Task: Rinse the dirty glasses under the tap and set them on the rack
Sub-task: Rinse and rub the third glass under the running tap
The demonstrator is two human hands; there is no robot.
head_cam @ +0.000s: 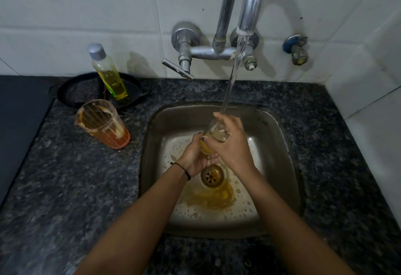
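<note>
A clear glass [214, 132], smooth-walled and tilted, sits over the middle of the steel sink [282, 122], clasped between both hands; the left hand [195, 155] cups its base with fingers curled underneath, the right hand [230, 144] wraps its upper part near the rim. A thin, glossy stream of water [234, 68] drops from the curved chrome tap [251, 3] onto the rim and the right fingers; yellowish liquid shows inside the glass. The sink floor is dull and wet, beaded with bubbles; an orange-brown smear [212, 196] spreads just beside the round brass drain [212, 174]. On the speckled dark granite counter [65, 188], left of the sink, stands a second glass [102, 122] — ribbed, orange-tinted, streaked with pale residue. Behind it a slim bottle [110, 75] of yellow liquid with a grey cap stands in a round black pan [86, 90]. A thin black band [184, 169] circles the left wrist.
</note>
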